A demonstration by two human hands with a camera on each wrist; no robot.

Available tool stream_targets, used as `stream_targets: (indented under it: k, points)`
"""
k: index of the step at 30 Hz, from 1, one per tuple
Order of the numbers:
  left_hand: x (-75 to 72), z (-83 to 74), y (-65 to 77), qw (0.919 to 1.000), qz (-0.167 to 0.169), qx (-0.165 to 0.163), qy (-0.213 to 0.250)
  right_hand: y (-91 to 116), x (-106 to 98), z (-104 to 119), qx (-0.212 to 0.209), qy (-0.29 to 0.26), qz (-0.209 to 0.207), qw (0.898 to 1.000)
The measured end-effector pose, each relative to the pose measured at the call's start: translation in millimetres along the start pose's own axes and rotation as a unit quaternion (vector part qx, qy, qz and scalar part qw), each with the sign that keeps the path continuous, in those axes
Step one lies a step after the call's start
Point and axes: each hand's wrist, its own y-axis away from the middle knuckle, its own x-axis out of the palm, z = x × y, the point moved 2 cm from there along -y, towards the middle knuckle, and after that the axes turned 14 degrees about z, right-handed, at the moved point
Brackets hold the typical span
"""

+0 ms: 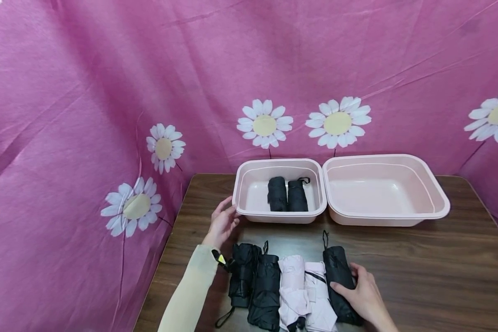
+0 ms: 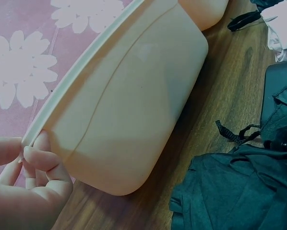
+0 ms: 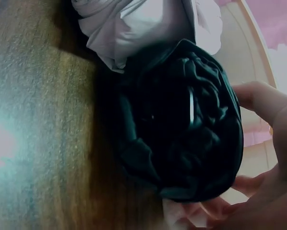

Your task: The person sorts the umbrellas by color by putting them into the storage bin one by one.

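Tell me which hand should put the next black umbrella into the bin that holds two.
Right, probably. The right hand already wraps its fingers round the black umbrella on the table. The left hand grips the small bin by its rim.

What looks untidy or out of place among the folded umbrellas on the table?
Only a small thing: the leftmost black umbrella looks loosely rolled, its fabric bunched and its strap trailing on the table. The other umbrellas lie neatly side by side. Nothing looks spilled or damaged.
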Motion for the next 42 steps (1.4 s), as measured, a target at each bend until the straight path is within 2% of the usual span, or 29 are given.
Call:
stream_targets:
  k: [6,12,19,42]
  points:
    - [0.4,-0.3,0.2,1.0000,0.001,-0.002,0.004,-5.3,3.6,1.4,0.035,0.015,0.034,0.999]
    - [0.2,0.0,-0.5,1.0000,-0.002,0.000,0.004,-5.8,6.7,3.4,0.032,0.038,0.045,0.998]
    - [0.1,0.5,-0.8,1.0000,-0.008,-0.001,0.005,-5.9,6.6,4.8,0.038,0.038,0.051,0.997]
    - [-0.7,1.2,-0.5,0.9999,-0.010,-0.006,0.002,-5.3,6.4,4.9,0.042,0.024,0.032,0.998]
